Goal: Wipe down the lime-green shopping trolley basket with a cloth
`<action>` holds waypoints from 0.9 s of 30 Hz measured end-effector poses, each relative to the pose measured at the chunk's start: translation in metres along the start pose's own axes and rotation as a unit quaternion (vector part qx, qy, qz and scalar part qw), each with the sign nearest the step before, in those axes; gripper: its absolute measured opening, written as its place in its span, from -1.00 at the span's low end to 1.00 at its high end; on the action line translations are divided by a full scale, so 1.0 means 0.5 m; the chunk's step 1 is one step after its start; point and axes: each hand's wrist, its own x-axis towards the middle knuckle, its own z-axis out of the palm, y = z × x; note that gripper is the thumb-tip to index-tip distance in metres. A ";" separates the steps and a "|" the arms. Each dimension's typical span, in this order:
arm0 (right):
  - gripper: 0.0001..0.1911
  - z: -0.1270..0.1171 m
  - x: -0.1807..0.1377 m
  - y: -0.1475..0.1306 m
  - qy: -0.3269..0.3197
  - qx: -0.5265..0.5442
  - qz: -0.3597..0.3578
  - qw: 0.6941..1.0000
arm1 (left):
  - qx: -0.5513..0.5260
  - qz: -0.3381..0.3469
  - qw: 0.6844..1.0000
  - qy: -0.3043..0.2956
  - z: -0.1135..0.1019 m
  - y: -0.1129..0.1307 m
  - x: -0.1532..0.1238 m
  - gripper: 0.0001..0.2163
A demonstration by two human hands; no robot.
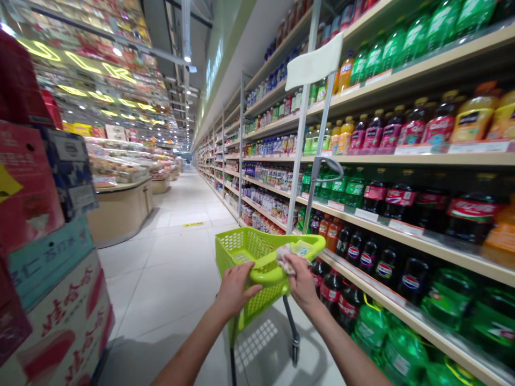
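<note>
A lime-green plastic shopping cart [237, 260] with perforated basket walls stands in front of me. My left hand [235, 289] grips the left end of its rounded handle [265, 274], thumb and fingers around the rim. In my right hand [302, 281] is a crumpled whitish cloth [284, 257], pressed against the handle's right part. Beside it a pale label panel [301, 247] is set into the handle. A grey pole [317, 161] with a blank white sign plate [314, 65] rises at the cart's right side. The visible part of the basket holds nothing I can make out.
Shelves [402, 225] of bottled drinks run along the right, close to the cart. Stacked cartons [60, 305] stand at the near left, with a rounded display counter [120, 209] beyond. A tiled aisle [177, 246] stretches ahead between them.
</note>
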 end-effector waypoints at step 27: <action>-0.67 -0.069 -0.046 -0.026 -0.123 -0.255 -0.057 0.957 | 0.096 -0.082 0.989 -0.072 0.140 0.035 0.023 -0.47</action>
